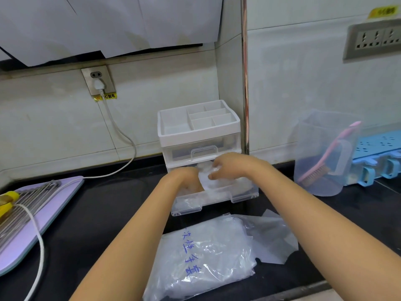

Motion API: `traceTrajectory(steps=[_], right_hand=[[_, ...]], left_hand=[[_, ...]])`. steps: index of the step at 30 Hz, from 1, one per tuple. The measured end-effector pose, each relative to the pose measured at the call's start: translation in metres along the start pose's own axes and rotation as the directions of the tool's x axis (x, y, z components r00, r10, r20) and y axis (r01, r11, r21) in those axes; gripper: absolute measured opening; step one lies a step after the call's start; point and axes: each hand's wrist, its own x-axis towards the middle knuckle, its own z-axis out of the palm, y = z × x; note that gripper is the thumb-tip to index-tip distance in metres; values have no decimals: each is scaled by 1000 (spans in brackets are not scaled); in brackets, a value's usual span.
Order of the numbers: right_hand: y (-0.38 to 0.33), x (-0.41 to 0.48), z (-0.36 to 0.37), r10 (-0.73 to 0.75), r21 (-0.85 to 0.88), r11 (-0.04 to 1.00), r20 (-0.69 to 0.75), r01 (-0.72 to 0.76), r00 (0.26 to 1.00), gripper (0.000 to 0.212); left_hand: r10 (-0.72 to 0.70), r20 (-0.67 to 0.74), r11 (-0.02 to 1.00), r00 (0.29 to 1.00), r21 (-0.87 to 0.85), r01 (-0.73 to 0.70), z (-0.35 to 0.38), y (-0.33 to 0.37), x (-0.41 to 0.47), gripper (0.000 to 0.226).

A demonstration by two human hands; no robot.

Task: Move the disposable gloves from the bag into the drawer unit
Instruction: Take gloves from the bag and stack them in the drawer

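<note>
Bag (201, 257) lies nearest on the dark surface (108, 213) and looks mostly full. Beyond it, both hands are in the pulled-out bottom drawer (217, 197) of the drawer unit (201, 139), stowing a batch. Right hand (230, 166) fingers are curled on the gloves (219, 183); left hand (186, 181) fingers are sunk in the drawer, so can't tell their grip. Next, I'd say: press the wad flat, let go, return to the bag.

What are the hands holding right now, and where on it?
The right hand pinches the clear disposable gloves near their top, over the open drawer. The left hand reaches into the drawer; its grip cannot be told.
</note>
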Motion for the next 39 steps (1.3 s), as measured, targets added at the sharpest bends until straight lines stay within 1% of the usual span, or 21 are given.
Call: traceTrajectory(steps=[2, 4, 6, 7, 9, 11, 13, 15, 17, 20, 22, 23, 24, 25, 26, 27, 30, 33, 35, 37, 39], right_hand=[[8, -20, -8, -47, 135, 989, -111, 62, 993, 45], [17, -37, -12, -45, 245, 965, -196, 93, 980, 31], [27, -52, -13, -22, 315, 943, -258, 106, 966, 25], [33, -60, -13, -9, 341, 934, -283, 109, 959, 25], [45, -77, -10, 20, 372, 923, -298, 97, 954, 27], [59, -91, -3, 68, 359, 933, -265, 33, 962, 28], [72, -102, 9, 141, 356, 933, -222, -55, 965, 26], [85, -108, 24, 230, 361, 919, -176, -155, 957, 25], [93, -111, 40, 329, 348, 897, -117, -271, 937, 32], [103, -104, 67, 440, 308, 864, -80, -398, 894, 41], [103, -99, 81, 497, 316, 835, -77, -451, 864, 24], [102, -99, 88, 525, 323, 817, -72, -478, 848, 29], [102, -98, 95, 550, 328, 802, -81, -499, 831, 52], [101, -97, 102, 572, 330, 790, -96, -516, 815, 66], [100, -95, 109, 585, 330, 786, -126, -522, 801, 70], [99, -93, 113, 594, 342, 779, -135, -526, 793, 64], [95, -94, 116, 576, 455, 747, -76, -486, 814, 18], [92, -106, 115, 506, 632, 705, -130, -322, 853, 19], [89, -117, 113, 456, 779, 610, -196, -145, 868, 15], [83, -127, 108, 448, 834, 551, -261, -33, 855, 10], [77, -136, 100, 454, 824, 564, -359, 49, 815, 9]], left_hand=[[-23, -47, 997, 999, -69, 19, 0, 0, -2, 60], [-51, -92, 986, 994, -161, 36, -2, 1, -8, 68], [-53, -200, 966, 978, -259, -1, -5, 3, -22, 66], [-48, -291, 948, 956, -316, -49, -5, 5, -32, 61], [-42, -487, 885, 873, -423, -193, 1, 13, -52, 49], [-32, -613, 812, 789, -477, -338, 14, 23, -69, 35], [1, -620, 754, 784, -515, -408, 31, 34, -82, 24], [51, -570, 727, 820, -542, -422, 52, 44, -88, 20], [90, -509, 713, 856, -567, -412, 75, 52, -88, 21], [137, -452, 724, 881, -561, -400, 107, 62, -85, 26], [142, -418, 718, 897, -580, -384, 125, 66, -80, 32], [138, -402, 714, 905, -593, -372, 133, 67, -79, 35], [128, -393, 710, 910, -605, -361, 140, 69, -78, 38], [117, -389, 705, 914, -616, -352, 145, 69, -78, 40], [108, -399, 694, 911, -626, -356, 150, 69, -77, 40], [103, -407, 680, 908, -637, -362, 153, 69, -76, 40], [100, -439, 655, 893, -646, -391, 159, 68, -77, 38], [75, -438, 614, 896, -688, -388, 160, 67, -76, 38], [60, -419, 566, 906, -734, -376, 159, 66, -74, 37], [50, -402, 498, 914, -784, -371, 157, 64, -72, 35], [24, -385, 395, 923, -844, -362, 156, 62, -72, 30]])
